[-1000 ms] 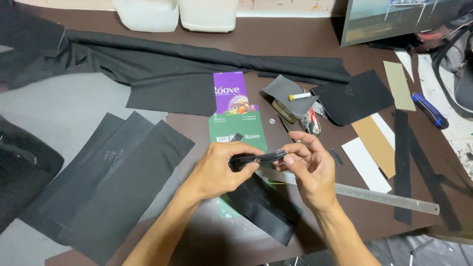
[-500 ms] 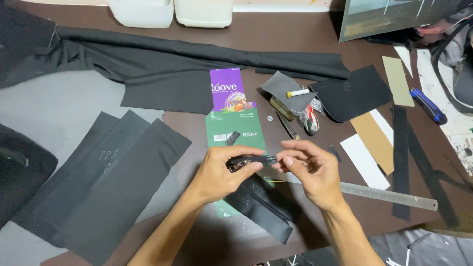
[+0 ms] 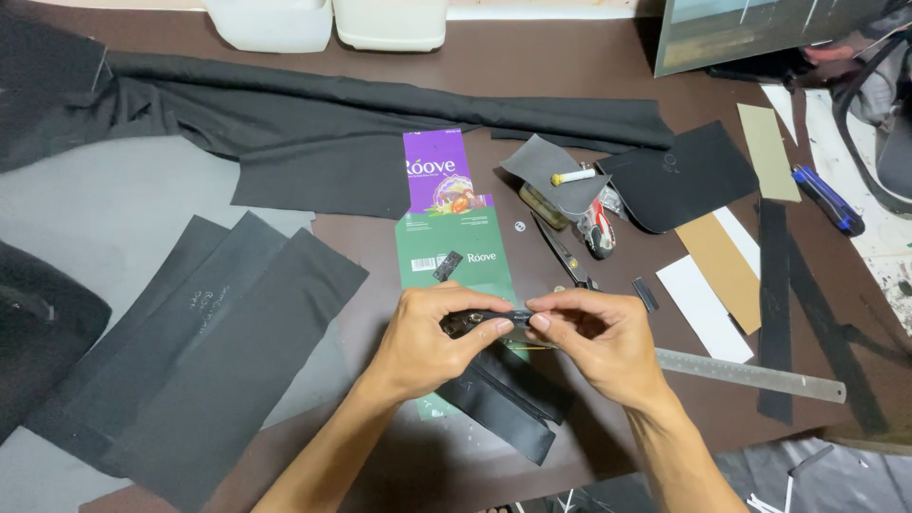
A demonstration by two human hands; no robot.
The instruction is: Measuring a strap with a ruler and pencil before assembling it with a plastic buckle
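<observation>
Both hands pinch it: left hand (image 3: 432,337) and right hand (image 3: 598,337) nip the small black piece (image 3: 489,317) between meeting fingertips, above the green card (image 3: 456,252).

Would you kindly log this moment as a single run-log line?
left hand: pinching small black piece | right hand: pinching same piece | beneath: green card, folded black strip | right: steel ruler

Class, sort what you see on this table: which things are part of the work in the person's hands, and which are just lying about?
In use:
left hand
right hand
small black piece, pinched between both hands
folded black strip below it

Lying about:
steel ruler
scissors
blue utility knife
green card
purple card
black fabric sheets
</observation>
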